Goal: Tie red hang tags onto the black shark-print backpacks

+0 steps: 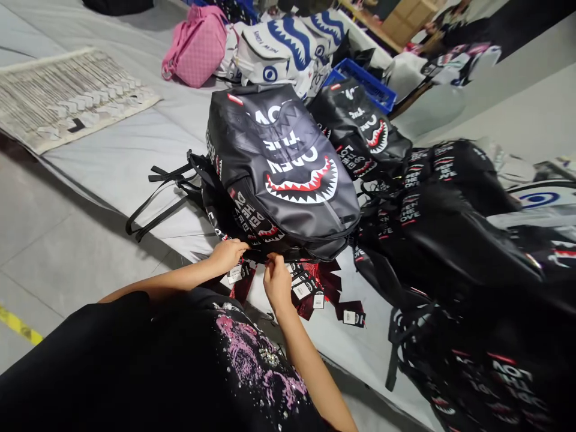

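A black backpack (288, 150) with white lettering and a red-and-white toothed mouth lies on the grey-covered table (175, 120), its straps (162, 207) trailing left. At its near lower edge, my left hand (228, 255) has its fingers pinched together; what they hold is too small to name. Just right of it, my right hand (276, 279) is closed at the same edge, its held item also unclear. Black-and-red tags (302, 288) with white labels lie beside and beneath my right hand. One tag (234, 273) hangs or lies just below my left hand.
More black backpacks (450, 240) crowd the right side. Behind are a pink bag (198, 45), white-and-blue bags (279, 51) and a blue crate (382, 96). A cloth with rows of strung tags (76, 96) lies at the left. The table's near edge runs diagonally.
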`<state>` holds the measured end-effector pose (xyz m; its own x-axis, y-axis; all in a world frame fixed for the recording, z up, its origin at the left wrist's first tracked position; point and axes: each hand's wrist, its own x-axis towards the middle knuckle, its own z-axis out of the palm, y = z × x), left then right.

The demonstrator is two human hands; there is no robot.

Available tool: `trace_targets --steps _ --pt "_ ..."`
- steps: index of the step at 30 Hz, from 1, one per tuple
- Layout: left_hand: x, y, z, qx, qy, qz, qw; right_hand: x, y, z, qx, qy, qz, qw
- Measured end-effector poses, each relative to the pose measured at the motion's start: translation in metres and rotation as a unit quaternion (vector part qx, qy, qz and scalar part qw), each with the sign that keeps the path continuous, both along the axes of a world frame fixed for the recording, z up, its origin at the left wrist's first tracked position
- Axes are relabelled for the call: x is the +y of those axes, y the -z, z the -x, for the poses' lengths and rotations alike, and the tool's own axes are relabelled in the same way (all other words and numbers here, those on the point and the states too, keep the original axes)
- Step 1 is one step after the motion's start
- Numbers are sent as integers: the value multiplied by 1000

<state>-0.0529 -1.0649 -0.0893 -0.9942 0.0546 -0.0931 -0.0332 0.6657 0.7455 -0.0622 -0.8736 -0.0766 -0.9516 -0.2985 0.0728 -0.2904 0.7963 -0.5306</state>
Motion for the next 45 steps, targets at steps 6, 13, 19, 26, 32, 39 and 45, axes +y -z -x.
trace_targets --steps 6,13,19,26,32,39,45 --pt "14 3 17 16 89 -22 996 0 6 -3 -28 53 106 993" --pt "23 -5 32 -97 146 -177 968 12 -6 -3 -8 74 43 996" --pt "-9 0 30 -204 225 -363 881 12 -10 -13 6 173 214 961" --pt "-23 0 28 -182 216 -413 866 -6 -7 -12 0 184 366 912" --pt "-25 5 23 -151 188 -449 860 -10 -10 -8 -31 184 430 883" --pt "-9 21 10 59 -11 -311 949 -9 -11 -7 -45 108 418 901" --pt "0 13 3 235 127 -203 942 -6 -15 -3 -60 51 331 940"
